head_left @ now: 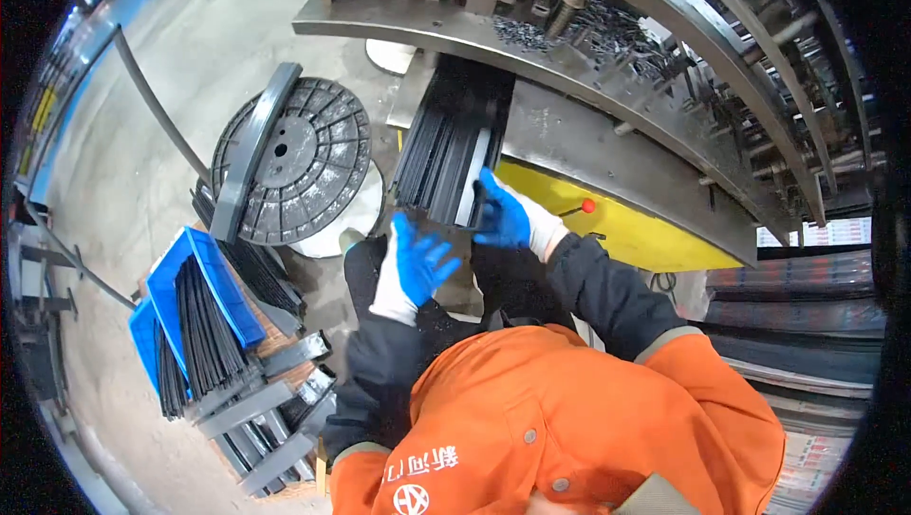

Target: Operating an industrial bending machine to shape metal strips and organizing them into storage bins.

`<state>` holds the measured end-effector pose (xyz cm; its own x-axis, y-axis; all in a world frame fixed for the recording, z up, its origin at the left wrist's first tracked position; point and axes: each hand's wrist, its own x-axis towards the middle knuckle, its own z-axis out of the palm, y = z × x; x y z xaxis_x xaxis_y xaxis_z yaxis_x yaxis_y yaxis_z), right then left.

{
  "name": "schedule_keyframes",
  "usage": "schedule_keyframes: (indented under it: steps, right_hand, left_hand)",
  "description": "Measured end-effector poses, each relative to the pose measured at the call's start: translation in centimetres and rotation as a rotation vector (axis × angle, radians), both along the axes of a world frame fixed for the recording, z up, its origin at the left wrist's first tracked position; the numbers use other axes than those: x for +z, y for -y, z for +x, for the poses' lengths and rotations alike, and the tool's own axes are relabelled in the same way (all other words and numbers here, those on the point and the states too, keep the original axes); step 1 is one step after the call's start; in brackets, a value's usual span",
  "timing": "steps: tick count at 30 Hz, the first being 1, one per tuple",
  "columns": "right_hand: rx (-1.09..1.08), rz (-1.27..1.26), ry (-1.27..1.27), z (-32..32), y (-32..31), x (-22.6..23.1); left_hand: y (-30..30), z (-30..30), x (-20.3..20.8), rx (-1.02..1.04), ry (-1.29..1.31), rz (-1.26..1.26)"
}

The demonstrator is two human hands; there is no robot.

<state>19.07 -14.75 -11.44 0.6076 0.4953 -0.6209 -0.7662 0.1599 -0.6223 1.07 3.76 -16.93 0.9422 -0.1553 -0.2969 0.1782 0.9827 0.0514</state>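
A stack of long dark strips [441,149] lies in front of me beneath the machine's edge, with one pale strip [474,168] along its right side. My right hand [506,216], in a blue-coated white glove, is at the near right corner of the stack. Its fingers are apart beside the pale strip's end; whether they touch it is unclear. Just off the stack's near left corner, my left hand [418,263] is raised in a matching glove. Its fingers are spread, and nothing is in them.
A metal press machine [569,50] with dark scraps spans the far side, above a yellow panel [617,216] with a red-knobbed lever [587,206]. To my left are a black reel [327,145] with a metal bar [254,149] across it, blue bins [223,292] of dark strips, and metal profiles [251,411].
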Motion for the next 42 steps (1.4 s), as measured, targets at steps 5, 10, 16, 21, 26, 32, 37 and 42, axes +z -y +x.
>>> schedule_keyframes:
  steps: [5,10,16,21,26,32,37,42]
  right_hand:
    - [0.0,0.051,-0.119,0.5,2.1,-0.4]
    - [0.084,-0.047,0.216,1.6,0.4,-0.8]
    - [0.342,-0.15,0.313,-2.1,1.5,1.0]
    - [0.181,0.016,0.083,-2.0,-0.4,1.6]
    - [0.256,-0.148,0.663,-1.5,-1.4,-0.8]
    - [0.254,-0.245,0.746,-1.5,-1.0,-0.1]
    - [0.112,-0.036,0.252,-1.6,0.0,0.8]
    - [0.058,0.198,-0.004,-1.7,2.6,0.9]
  left_hand:
    - [4.7,2.3,5.5,-0.042,-0.311,0.113]
    - [4.7,3.2,5.0,0.044,-0.249,0.183]
    - [4.8,3.1,4.7,0.073,-0.259,0.37]
    - [4.4,2.9,4.4,0.099,-0.252,0.498]
    - [3.9,2.4,4.1,0.149,-0.239,0.61]
    - [3.6,3.3,3.0,0.167,-0.224,0.587]
    - [3.4,4.5,2.3,0.142,-0.209,0.418]
    - [4.0,4.0,2.2,0.092,-0.266,0.36]
